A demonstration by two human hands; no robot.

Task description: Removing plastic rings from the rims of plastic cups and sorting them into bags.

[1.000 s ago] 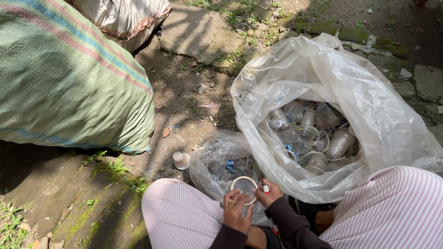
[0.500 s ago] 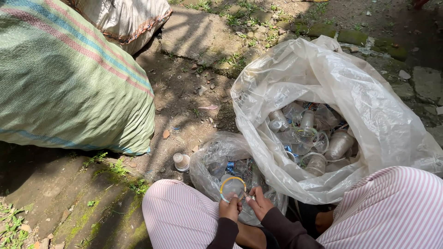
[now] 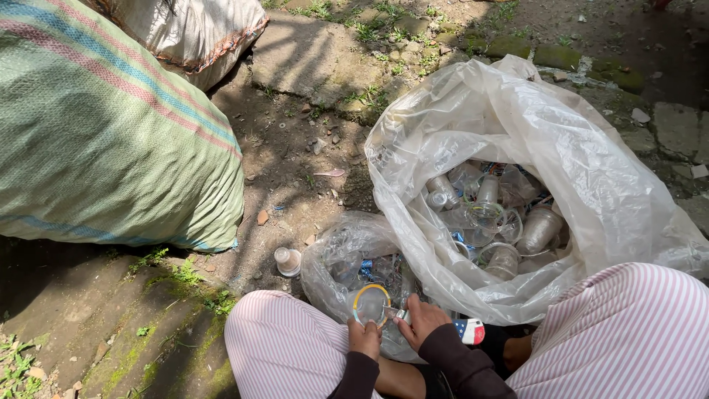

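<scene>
Hands meet low between the knees: left hand [image 3: 364, 338] pinches a clear plastic cup [image 3: 371, 303] by its yellow rim, right hand [image 3: 419, 322] grips its side, wrists bent inward. Steady the rim while working. The cup hovers at the small clear bag [image 3: 347, 255], left of the big bag [image 3: 561, 148].

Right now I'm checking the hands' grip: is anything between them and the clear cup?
Nothing visible. The left hand holds the cup at its rim, and the right hand touches it from the other side, over the small bag. The big bag sits apart to the right.
</scene>
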